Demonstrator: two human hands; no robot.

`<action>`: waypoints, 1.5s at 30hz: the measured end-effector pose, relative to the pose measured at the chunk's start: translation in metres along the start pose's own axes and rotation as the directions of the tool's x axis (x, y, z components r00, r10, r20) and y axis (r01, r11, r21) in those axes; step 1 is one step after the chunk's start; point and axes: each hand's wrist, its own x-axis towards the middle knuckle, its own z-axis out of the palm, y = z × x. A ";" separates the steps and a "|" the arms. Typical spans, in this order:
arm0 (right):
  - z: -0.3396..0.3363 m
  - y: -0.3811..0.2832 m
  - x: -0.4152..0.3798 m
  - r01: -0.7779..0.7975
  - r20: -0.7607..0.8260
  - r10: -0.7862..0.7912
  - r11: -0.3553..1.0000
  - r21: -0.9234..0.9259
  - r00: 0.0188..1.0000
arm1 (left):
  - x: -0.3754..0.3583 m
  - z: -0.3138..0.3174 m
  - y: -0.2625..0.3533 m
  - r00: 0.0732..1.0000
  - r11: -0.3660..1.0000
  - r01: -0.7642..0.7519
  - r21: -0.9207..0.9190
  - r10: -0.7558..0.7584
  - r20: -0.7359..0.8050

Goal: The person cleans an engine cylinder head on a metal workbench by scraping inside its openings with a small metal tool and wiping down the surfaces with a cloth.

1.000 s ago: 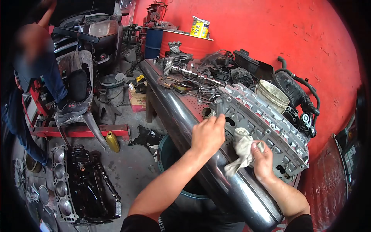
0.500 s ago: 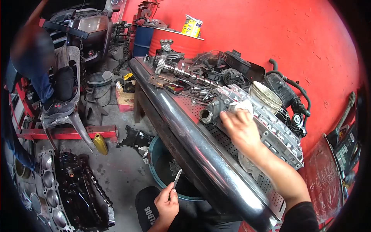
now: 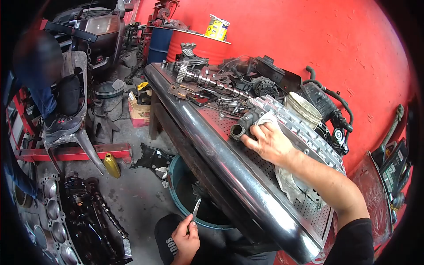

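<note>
In my left hand, low in front of my leg, is a small knife with its blade pointing up. My right hand is closed around a white rag, against the near end of a grey metal cylinder head on the bench. Just left of those fingers, a round pipe outlet opens toward me. Below my right wrist hangs a crumpled, dirty plastic bag or cloth. A camshaft with a toothed gear lies farther back on the bench.
The bench has a rounded shiny metal edge. A blue-green tub stands under it. An engine block lies on the floor at left, near a gold bottle. Another person's leg and shoe show beside a chair.
My right hand has shifted down and left on the cylinder head, its fingers now near the pipe outlet, with the rag still in it. My left hand has barely moved with the knife.
</note>
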 end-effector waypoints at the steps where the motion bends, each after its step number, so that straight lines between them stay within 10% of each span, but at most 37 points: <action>1: 0.001 0.003 0.000 -0.015 0.006 0.014 0.997 0.080 1.000 | 0.000 0.002 0.000 1.000 1.000 -0.016 -0.006 0.016 -0.010; 6: -0.009 0.008 -0.018 -0.121 -0.092 0.201 0.835 0.536 0.975 | -0.007 -0.004 0.010 1.000 1.000 0.007 -0.010 -0.007 0.012; 10: -0.051 -0.027 -0.072 0.002 -0.500 0.307 0.851 0.525 0.810 | -0.006 -0.010 0.017 0.999 0.994 -0.017 0.104 0.021 -0.039; 16: -0.050 -0.081 -0.119 0.099 -0.436 0.666 0.480 0.872 0.605 | 0.051 0.052 0.111 0.891 0.879 -0.443 0.173 0.410 0.196; 21: -0.040 -0.066 -0.122 -0.095 -0.263 0.555 0.533 0.840 0.789 | 0.061 0.111 0.162 0.743 0.786 -0.607 0.115 0.511 0.432; 23: -0.022 -0.060 -0.129 -0.092 -0.207 0.501 0.507 0.857 0.840 | 0.054 0.120 0.159 0.799 0.896 -0.443 0.022 0.384 0.462; 24: -0.009 -0.064 -0.135 -0.058 -0.095 0.495 0.284 0.957 0.864 | 0.053 0.116 0.165 0.827 0.947 -0.320 0.011 0.274 0.490; 31: 0.005 -0.063 -0.141 -0.108 -0.012 0.570 0.177 0.978 0.821 | 0.073 0.074 0.177 0.928 0.949 0.170 -0.267 -0.063 0.367; 34: 0.003 -0.068 -0.140 -0.126 0.051 0.628 0.076 0.989 0.776 | 0.074 0.088 0.173 0.807 0.944 0.259 -0.204 -0.095 0.583; 36: -0.003 -0.068 -0.143 -0.178 0.129 0.612 0.019 0.984 0.780 | 0.075 0.087 0.159 0.795 0.972 0.218 -0.086 -0.126 0.593; 38: -0.015 -0.061 -0.145 -0.276 0.220 0.552 0.019 0.961 0.804 | 0.088 0.074 0.154 0.834 0.799 -0.516 0.310 0.386 0.393; 40: -0.021 -0.057 -0.144 -0.254 0.083 0.499 0.286 0.924 0.863 | 0.102 0.060 0.171 0.897 0.830 -0.402 0.387 0.271 0.349; 45: -0.062 -0.062 -0.143 -0.357 0.157 0.507 0.326 0.875 0.848 | 0.138 0.088 0.209 0.734 0.512 -0.671 0.536 0.354 0.580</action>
